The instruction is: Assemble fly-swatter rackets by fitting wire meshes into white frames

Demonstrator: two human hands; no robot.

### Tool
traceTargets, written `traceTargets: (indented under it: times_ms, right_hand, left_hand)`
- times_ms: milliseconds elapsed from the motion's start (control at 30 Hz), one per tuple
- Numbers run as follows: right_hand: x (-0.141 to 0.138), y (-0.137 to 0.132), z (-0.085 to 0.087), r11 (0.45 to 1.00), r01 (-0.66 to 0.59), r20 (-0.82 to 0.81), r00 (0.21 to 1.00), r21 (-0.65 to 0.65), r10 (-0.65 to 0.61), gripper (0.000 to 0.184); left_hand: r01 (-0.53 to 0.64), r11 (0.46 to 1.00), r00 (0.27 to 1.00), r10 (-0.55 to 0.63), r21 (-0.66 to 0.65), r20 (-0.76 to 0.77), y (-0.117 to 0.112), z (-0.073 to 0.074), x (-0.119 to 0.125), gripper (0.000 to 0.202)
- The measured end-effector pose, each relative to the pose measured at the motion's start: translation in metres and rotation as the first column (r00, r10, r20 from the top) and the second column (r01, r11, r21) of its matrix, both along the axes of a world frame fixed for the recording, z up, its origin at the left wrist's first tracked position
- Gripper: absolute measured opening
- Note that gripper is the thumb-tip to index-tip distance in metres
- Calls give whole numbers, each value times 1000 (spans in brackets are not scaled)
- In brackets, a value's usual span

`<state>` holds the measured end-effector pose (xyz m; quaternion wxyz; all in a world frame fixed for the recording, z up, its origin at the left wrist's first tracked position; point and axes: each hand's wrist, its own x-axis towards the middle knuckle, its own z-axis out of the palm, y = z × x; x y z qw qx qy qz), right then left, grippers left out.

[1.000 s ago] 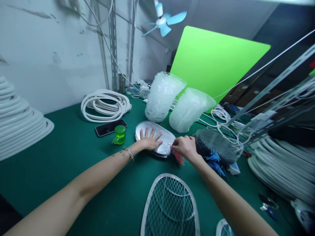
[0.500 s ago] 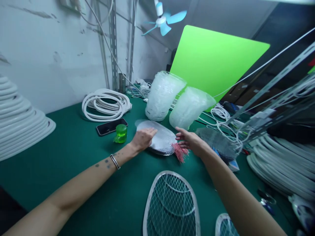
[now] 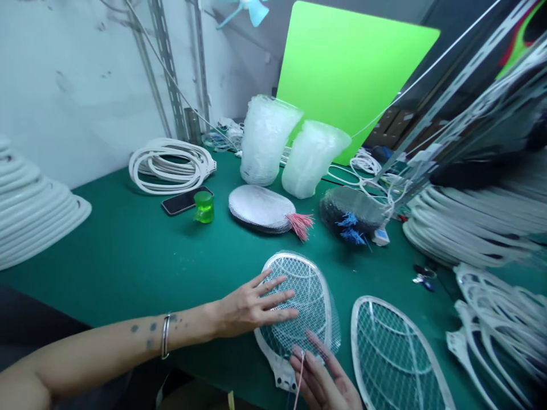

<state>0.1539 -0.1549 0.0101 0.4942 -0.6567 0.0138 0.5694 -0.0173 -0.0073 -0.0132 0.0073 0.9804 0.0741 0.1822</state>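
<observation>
While the person's left hand (image 3: 252,307) lies flat on a white electric fly swatter frame (image 3: 311,296) near the front edge of the bench, its fingers are spread apart across the wire mesh. The right hand (image 3: 320,378) sits at the swatter's lower end, with its fingers (image 3: 318,364) slightly apart against the clear wrapping over the frame. A thin pink thread (image 3: 299,376) hangs beside them, and I can't tell whether those fingers are pinching it.

The swatter lies on a green bench mat (image 3: 128,250), and a second bare frame (image 3: 395,356) sits just beside it. Farther back, two tall, tilted stacks of clear plastic sleeves (image 3: 265,139) stand side by side, nested one inside another. Left of them is a small translucent green cup (image 3: 204,206), its contents impossible to make out from here. It stands just beside a black phone (image 3: 183,200).

A mesh-wrapped oval bundle (image 3: 260,208) with a pink tassel (image 3: 301,224) lies in front of the stacks, and a dark mesh bundle with blue tufts (image 3: 350,210) lies to its right. White coiled frames (image 3: 168,168) rest at the back, and a bright green board (image 3: 354,74) rises behind everything.
</observation>
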Motion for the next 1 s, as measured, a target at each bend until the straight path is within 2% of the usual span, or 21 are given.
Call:
traceTargets:
  times_ms: [133, 233, 367, 533, 700, 833, 933, 1000]
  right_hand:
    - [-1, -1, -11, 997, 54, 13, 998, 54, -54, 93]
    - [-3, 0, -15, 998, 36, 17, 999, 52, -37, 84]
    - [-1, 1, -16, 1000, -16, 7, 1000, 15, 16, 87]
    - [3, 5, -14, 1000, -23, -22, 999, 6, 24, 86]
    - [1, 6, -15, 998, -40, -20, 999, 57, 41, 88]
    - [0, 6, -19, 998, -37, -35, 999, 43, 39, 80]
    - [1, 7, -22, 999, -28, -44, 999, 32, 29, 69]
    - [2, 7, -23, 999, -26, -53, 998, 24, 27, 62]
  left_hand:
    - [-15, 998, 999, 12, -61, -42, 0, -10, 3, 46]
    - [-27, 997, 997, 22, -68, -70, 0, -14, 0, 47]
    - [-40, 994, 997, 33, -104, -67, -4, -19, -6, 50]
    - [-46, 987, 998, 37, -152, -58, -7, -21, -5, 53]
    - [-69, 977, 996, 56, -199, -73, -6, -16, -3, 51]
    - [-91, 958, 994, 71, -272, -83, -8, -9, -3, 45]
    - [-95, 928, 993, 65, -361, -95, -6, 1, -6, 47]
    - [-76, 886, 992, 24, -457, -120, -1, 13, -10, 59]
